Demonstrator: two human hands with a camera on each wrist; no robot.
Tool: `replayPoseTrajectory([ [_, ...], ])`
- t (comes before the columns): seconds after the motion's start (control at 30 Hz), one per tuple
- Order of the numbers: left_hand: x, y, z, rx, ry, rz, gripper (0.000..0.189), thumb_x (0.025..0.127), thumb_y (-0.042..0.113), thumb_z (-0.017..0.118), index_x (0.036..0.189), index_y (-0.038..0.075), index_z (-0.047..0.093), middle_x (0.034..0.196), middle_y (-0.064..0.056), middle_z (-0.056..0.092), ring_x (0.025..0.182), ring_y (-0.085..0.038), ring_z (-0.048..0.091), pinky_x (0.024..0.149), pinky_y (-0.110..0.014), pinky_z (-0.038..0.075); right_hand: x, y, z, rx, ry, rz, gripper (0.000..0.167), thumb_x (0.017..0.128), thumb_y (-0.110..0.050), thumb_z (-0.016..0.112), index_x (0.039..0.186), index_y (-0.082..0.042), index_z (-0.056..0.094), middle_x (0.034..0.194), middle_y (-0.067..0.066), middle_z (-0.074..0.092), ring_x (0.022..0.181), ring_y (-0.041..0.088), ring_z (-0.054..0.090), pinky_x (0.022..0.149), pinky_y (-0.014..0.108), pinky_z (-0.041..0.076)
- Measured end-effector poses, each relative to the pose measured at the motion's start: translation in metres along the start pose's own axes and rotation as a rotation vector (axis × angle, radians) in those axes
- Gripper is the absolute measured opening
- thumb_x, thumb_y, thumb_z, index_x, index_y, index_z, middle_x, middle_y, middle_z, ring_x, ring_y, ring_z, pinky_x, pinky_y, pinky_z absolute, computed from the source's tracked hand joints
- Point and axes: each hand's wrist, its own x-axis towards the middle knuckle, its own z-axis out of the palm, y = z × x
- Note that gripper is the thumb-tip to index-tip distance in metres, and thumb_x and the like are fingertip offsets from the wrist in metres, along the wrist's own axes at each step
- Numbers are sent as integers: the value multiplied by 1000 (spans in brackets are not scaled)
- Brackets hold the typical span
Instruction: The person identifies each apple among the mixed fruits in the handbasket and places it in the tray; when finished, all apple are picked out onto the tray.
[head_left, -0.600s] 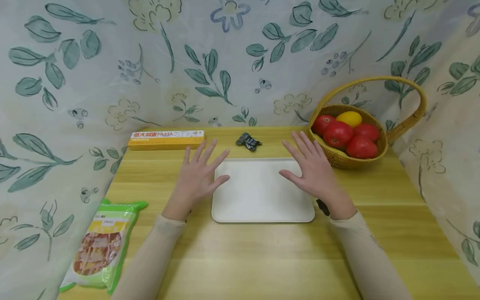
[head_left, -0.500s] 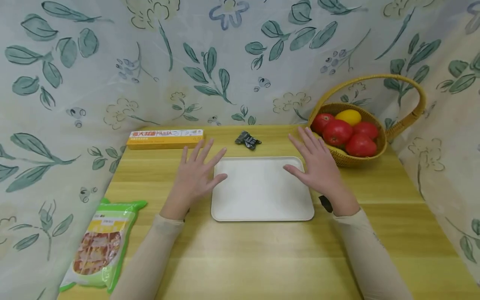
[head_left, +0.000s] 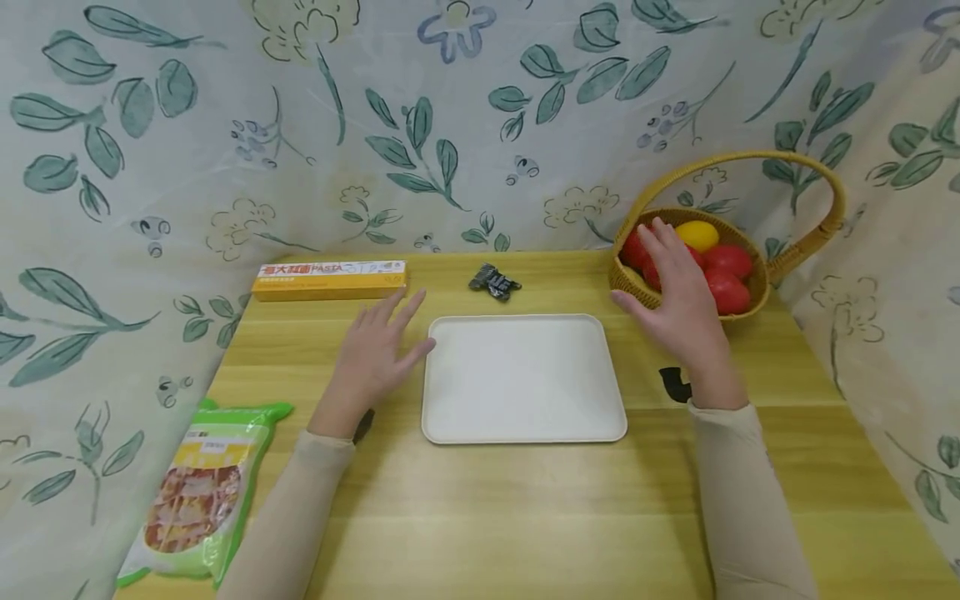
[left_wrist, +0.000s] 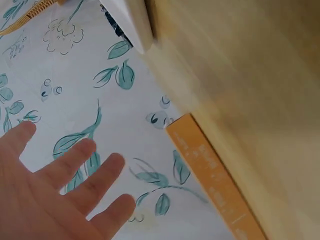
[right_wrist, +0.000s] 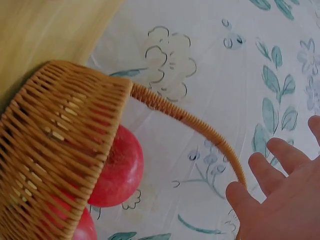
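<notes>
My right hand is over the near left part of a wicker basket, fingers extended and holding nothing. Red tomatoes and a yellow lemon lie in the basket, some partly hidden behind the hand. In the right wrist view a tomato shows past the woven rim, and the fingers overlap the handle. Left of a white tray, my left hand hovers with fingers spread, nothing in it. The left wrist view has a yellow pasta box beyond those fingers.
Behind the tray lies a small black wrapped item. A green-edged food bag is at the table's left edge. Patterned cloth hangs close behind the wooden table and along both sides.
My right hand has moved right, from beside the tray's right edge to over the basket. The left hand has shifted slightly left, away from the tray. Objects on the table stay put.
</notes>
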Motion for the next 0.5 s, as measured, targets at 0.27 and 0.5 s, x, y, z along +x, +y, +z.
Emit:
replayPoseTrajectory([
  [0.27,-1,-2,12,-289,-72,-116,71,106,63,50,168,41,22,130,-9,69,105,-30,71,84,-49,59,12,31,-11,133,109,151,89,97,-37,77,169,-31,25,179,-2,21,165,31,22,129,70,21],
  [0.5,0,-7,21,-422,-275,-230,75,99,65,62,162,42,28,97,-6,70,78,-23,62,69,-35,52,15,58,-11,193,124,296,90,98,-44,74,169,-38,19,179,-4,21,165,33,22,129,71,20],
])
